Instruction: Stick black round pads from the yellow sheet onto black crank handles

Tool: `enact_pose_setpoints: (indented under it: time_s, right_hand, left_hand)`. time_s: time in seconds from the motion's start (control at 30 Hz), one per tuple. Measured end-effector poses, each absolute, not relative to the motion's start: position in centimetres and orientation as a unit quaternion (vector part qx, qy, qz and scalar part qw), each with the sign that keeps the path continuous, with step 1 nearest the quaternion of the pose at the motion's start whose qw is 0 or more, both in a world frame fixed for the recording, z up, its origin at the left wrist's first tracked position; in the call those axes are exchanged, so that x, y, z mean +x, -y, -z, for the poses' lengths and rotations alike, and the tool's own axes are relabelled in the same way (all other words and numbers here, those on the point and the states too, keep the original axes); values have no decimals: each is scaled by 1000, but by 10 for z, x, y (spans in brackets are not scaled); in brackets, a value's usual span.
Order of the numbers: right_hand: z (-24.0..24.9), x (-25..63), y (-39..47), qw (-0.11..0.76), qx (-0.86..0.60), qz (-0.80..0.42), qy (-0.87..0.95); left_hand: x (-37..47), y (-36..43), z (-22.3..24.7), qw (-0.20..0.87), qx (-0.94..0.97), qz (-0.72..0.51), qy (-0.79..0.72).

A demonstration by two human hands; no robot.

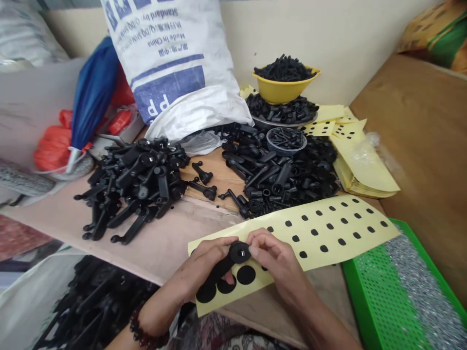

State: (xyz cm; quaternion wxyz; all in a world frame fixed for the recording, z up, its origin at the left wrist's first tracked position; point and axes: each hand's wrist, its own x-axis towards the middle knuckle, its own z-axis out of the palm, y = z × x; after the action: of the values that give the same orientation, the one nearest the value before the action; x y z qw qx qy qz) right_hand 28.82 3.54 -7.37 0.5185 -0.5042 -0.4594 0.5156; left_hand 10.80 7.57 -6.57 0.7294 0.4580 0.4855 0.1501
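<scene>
My left hand [202, 265] is wrapped round a black crank handle [239, 253], whose round end points up and shows a small metal-lined hole. The fingers of my right hand [275, 253] are pinched together at the right rim of that round end; whether a thin sticker is between them I cannot tell. Beneath both hands lies a pale yellow sheet of stickers [350, 224], with small black dots over most of it. Large round black stickers [246, 275] line its near left end, partly hidden by my left hand and the handle.
Crank handles are heaped at the left [134, 180], and loose black parts [280, 177] at the centre right. Behind stand a yellow bowl [284, 90] of small black pieces and a white sack [189, 63]. A green tray [386, 287] of small metal parts sits at the right.
</scene>
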Motion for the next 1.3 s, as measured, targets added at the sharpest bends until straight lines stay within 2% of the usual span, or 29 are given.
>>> enact_pose_setpoints:
  time_s: [0.6, 1.0, 1.13, 1.23, 1.3]
  right_hand:
    - [72, 286, -33, 512, -506, -510, 470]
    - [69, 283, -29, 491, -533, -397, 563]
    - [69, 286, -24, 492, -506, -512, 488]
    - [73, 289, -22, 509, -462, -639, 344]
    - [76, 289, -22, 532, -448, -673, 251]
  left_hand:
    - [115, -74, 52, 713, 521, -155, -443]
    - [122, -68, 67, 646, 559, -236, -464]
    - [122, -65, 61, 633, 544, -270, -479]
    - [120, -64, 57, 649, 509, -295, -482]
    - [117, -63, 56, 662, 483, -311, -481]
